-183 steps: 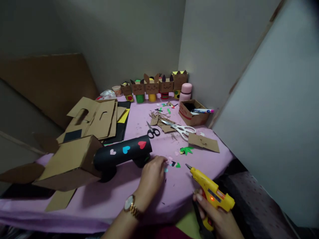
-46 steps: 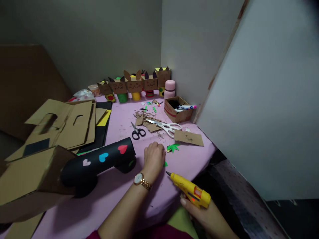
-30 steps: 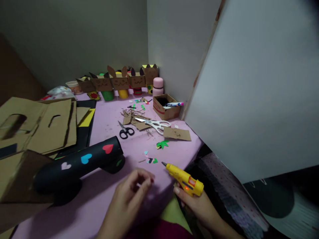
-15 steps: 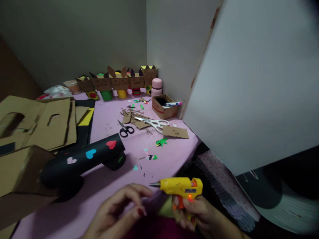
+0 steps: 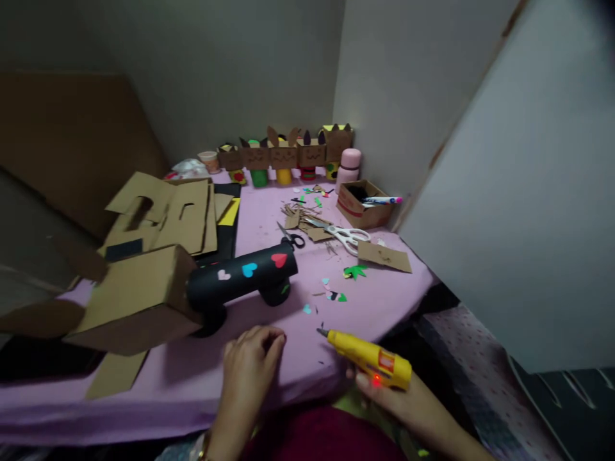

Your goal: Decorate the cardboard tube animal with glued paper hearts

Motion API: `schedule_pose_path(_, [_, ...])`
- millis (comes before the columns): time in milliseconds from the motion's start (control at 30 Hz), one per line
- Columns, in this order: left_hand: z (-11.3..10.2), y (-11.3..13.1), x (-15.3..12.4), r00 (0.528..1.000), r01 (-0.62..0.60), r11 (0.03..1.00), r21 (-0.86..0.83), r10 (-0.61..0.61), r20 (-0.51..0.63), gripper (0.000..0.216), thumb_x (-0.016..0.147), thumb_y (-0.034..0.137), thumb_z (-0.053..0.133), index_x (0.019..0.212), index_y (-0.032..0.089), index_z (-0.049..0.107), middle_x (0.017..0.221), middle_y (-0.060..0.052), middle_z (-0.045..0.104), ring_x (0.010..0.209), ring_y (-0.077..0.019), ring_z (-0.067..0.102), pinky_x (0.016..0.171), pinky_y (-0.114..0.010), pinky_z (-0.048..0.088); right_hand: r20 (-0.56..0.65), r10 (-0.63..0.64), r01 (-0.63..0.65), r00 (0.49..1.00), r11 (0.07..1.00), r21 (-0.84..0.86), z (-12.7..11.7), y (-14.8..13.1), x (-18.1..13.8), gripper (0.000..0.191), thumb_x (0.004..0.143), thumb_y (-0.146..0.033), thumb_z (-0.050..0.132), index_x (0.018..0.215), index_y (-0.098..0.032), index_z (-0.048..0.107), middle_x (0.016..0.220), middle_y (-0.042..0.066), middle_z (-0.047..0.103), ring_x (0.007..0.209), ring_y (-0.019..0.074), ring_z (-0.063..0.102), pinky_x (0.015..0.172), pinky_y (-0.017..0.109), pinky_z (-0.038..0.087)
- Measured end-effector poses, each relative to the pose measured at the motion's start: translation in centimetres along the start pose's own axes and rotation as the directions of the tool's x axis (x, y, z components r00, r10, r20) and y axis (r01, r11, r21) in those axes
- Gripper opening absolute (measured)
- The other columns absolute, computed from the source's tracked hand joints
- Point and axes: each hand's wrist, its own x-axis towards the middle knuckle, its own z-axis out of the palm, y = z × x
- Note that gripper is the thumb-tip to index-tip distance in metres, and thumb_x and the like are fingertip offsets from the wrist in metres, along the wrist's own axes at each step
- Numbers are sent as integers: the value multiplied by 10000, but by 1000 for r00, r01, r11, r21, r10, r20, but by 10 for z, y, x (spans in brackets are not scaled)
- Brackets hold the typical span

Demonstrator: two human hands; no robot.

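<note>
Label (image 5: 386, 360) on yellow glue gun (image 5: 360, 352) unreadably small; right hand (image 5: 388, 396) gripped it at edge of lilac tablecloth (image 5: 187, 397); left hand (image 5: 252, 355) half-curled, couldn't tell if holding anything; grey walls (image 5: 230, 70) met behind.

Head-worn view, forward and down
</note>
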Motion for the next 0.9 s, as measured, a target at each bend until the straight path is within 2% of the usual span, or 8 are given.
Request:
schedule_pose_path(133, [-1, -6, -4, 1000, -29, 1000, 5, 29, -11, 189, 816, 288, 487, 815, 227, 666, 842, -33, 705, 827, -225, 637, 734, -357, 450, 152, -37, 44, 988, 998, -42, 17, -3, 8, 317, 762, -354, 659, 1057, -241, 658, 953, 42, 705, 842, 210, 628, 746, 325, 499])
schedule_pose_path(233, [-3, -12, -8, 999, -44, 998, -39, 44, -23, 206, 835, 275, 469, 883, 239, 667, 877, -33, 701, 846, -220, 634, 746, -358, 453, 181, -39, 48, 983, 998, -44, 20, -4, 15, 300, 777, -342, 642, 1063, -253, 650, 1038, 52, 697, 966, 239, 614, 866, 385, 464])
schedule_pose_path(300, [-3, -16, -11, 997, -47, 995, -88, 41, -68, 216, 833, 259, 477, 972, 232, 641, 920, -41, 691, 867, -212, 627, 754, -342, 460, 177, -32, 48, 984, 995, -90, 20, -3, 19, 278, 780, -352, 633, 1039, -251, 655, 990, 55, 704, 938, 246, 622, 843, 394, 475])
schedule_pose_path(367, [-3, -19, -13, 995, -68, 992, -109, 59, -84, 206, 840, 254, 479, 978, 231, 629, 927, -44, 676, 878, -208, 615, 750, -334, 457, 173, -42, 70, 984, 986, -154, 21, -2, 23, 251, 784, -356, 624, 1005, -244, 662, 929, 54, 702, 891, 245, 625, 807, 389, 484])
schedule_pose_path(500, [0, -19, -15, 995, -100, 995, -10, 100, -20, 163, 849, 279, 495, 887, 251, 652, 879, -34, 649, 860, -226, 593, 722, -366, 416, 202, -76, 137, 976, 940, -311, 25, -5, 29, 192, 794, -349, 600, 931, -226, 654, 817, 33, 661, 774, 215, 601, 737, 350, 481])
schedule_pose_path(667, [5, -17, -17, 995, -88, 993, 78, 92, -47, 162, 834, 285, 530, 945, 230, 635, 894, -45, 630, 863, -240, 573, 722, -386, 383, 217, -75, 180, 973, 838, -515, 30, -8, 35, 166, 793, -355, 565, 813, -194, 599, 649, -18, 533, 597, 158, 485, 549, 264, 421])
schedule_pose_path(900, [7, -20, -22, 989, -123, 991, 59, 127, -73, 149, 846, 257, 516, 965, 238, 603, 925, -39, 608, 872, -223, 550, 730, -372, 366, 239, -9, 153, 971, 793, -590, 30, -6, 39, 173, 787, -369, 536, 791, -197, 549, 638, -29, 460, 577, 151, 419, 527, 267, 369])
